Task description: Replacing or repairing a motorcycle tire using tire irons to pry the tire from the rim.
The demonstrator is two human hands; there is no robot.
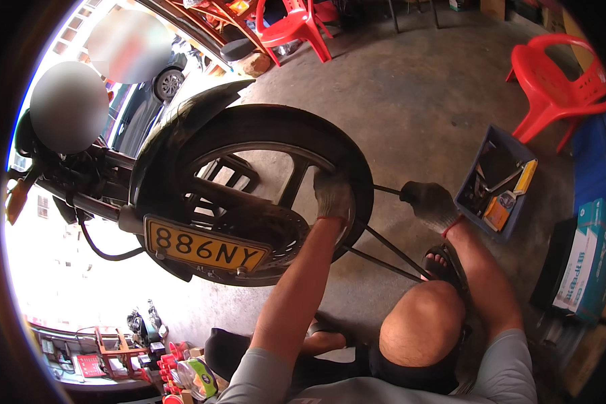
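Observation:
A motorbike wheel with a black tyre [347,145] stands in front of me, its spokes and brake disc [291,232] showing. My left hand [331,194], in a grey glove with dark fingertips, lies at the rim's right side. Its fingers curl inward, and whatever they grip is hidden. To the right of the tyre, my right hand [431,203], gloved alike, is closed around the end of a thin metal tyre lever [386,190]. That lever runs to the tyre's edge. Two more long levers [400,250] stick out from the lower right of the tyre toward my knee.
A blue bin of tools [488,145] stands on the floor beyond my right hand. Red plastic chairs [552,87] are at the back. A yellow plate [205,246] is fixed by the wheel. Boxes [589,259] line the right; a low black stool [232,175] is behind the wheel.

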